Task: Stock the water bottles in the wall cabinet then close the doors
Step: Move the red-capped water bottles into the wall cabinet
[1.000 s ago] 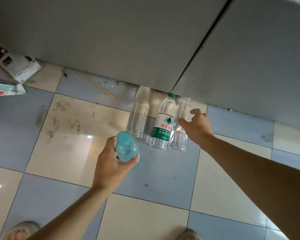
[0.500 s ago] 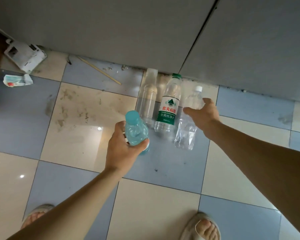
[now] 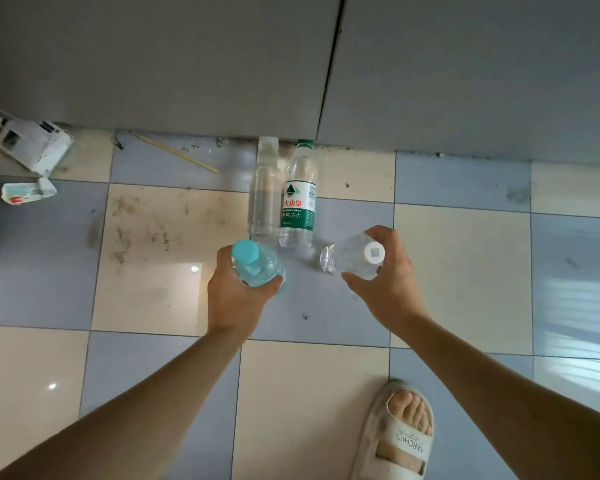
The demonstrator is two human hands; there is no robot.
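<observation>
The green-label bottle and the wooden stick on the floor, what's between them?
In the head view, only a clear unlabeled bottle stands between the green-label bottle and the stick, beside the labeled one.

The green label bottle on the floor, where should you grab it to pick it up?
Probably round its middle, on the label, coming down from the front or its open right side. The green-label bottle stands upright with a clear bottle close on its left and the cabinet doors right behind it, so those sides look blocked.
</observation>
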